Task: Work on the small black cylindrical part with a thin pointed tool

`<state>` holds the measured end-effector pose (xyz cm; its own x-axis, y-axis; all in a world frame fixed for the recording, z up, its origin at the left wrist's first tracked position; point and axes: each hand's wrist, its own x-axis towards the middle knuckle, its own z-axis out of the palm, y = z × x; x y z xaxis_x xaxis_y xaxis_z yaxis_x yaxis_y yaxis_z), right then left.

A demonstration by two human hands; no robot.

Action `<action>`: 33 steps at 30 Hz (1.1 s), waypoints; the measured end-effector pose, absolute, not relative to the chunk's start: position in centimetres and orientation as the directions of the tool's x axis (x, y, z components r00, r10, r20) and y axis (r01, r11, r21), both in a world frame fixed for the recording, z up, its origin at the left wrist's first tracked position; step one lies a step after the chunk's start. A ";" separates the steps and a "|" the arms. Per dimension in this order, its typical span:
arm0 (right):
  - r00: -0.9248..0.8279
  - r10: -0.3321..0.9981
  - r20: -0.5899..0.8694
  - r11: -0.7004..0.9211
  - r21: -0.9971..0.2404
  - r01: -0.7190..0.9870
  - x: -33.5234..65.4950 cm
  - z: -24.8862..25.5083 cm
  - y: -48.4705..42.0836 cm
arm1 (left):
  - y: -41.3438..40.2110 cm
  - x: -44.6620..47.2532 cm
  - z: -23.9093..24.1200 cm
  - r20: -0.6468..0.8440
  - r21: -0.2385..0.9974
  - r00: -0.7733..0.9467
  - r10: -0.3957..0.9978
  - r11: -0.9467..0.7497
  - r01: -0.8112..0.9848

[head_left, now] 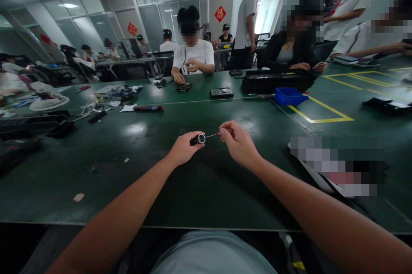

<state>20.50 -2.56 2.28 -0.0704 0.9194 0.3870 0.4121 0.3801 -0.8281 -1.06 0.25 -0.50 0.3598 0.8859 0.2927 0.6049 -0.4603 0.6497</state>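
Note:
My left hand (184, 147) is closed round a short black cylinder with a silver ring at its end (198, 139), held just above the dark green table (135, 171). My right hand (236, 141) pinches a thin metal rod with a small red part (215, 135). The rod's tip points at the cylinder's silver end, nearly touching it. Both forearms reach in from the bottom of the view.
A blue tray (289, 95) sits at the right beside yellow floor-tape lines (325, 115). Circuit boards (221, 92), a long black case (277, 80) and a screwdriver (148, 108) lie farther back. Several people sit or stand across the table. Black parts and a white fan (48, 102) are at the left.

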 end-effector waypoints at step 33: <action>0.146 0.959 0.244 0.258 -0.963 -0.081 20.7 0.9 -0.4 | -0.1 -0.6 0.3 0.297 0.611 0.413 0.861 -0.503 0.611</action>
<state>20.71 -0.43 0.92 0.1462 0.9587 0.2441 -0.0810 0.2576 -0.9629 -0.59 -0.11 0.26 0.4131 0.8611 0.2966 0.6107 -0.5035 0.6112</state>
